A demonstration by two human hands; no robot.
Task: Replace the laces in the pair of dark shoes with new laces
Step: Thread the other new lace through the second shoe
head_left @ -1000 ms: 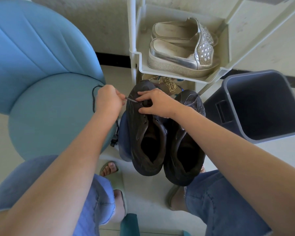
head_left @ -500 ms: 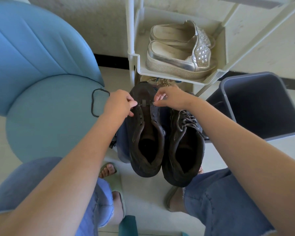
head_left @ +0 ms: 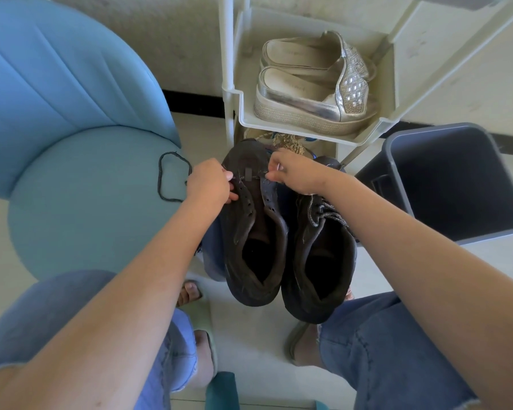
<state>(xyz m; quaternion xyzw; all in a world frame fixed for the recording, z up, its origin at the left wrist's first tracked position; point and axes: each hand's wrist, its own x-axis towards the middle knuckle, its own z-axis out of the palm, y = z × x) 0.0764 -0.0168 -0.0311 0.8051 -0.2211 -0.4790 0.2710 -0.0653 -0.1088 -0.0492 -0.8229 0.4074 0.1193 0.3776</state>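
Two dark shoes stand side by side between my knees. The left shoe (head_left: 251, 232) has bare eyelets along most of its opening. The right shoe (head_left: 320, 261) still carries a grey lace (head_left: 328, 214). My left hand (head_left: 211, 182) pinches a thin lace end at the left shoe's lowest left eyelets. My right hand (head_left: 293, 173) pinches the other end at the right side of the same shoe's toe end. A short lace stretch crosses the tongue between both hands. A dark lace (head_left: 169, 179) lies looped on the blue seat, running under my left hand.
A blue padded chair (head_left: 71, 143) stands at the left. A white shoe rack (head_left: 308, 131) behind the shoes holds silver platform sandals (head_left: 311, 87). A grey bin (head_left: 453, 179) sits at the right. My sandalled feet rest on the floor below the shoes.
My right hand lifted off the left shoe's tongue and moved to its right eyelets. My left hand moved in to the left eyelets, and the lace now crosses the toe end.
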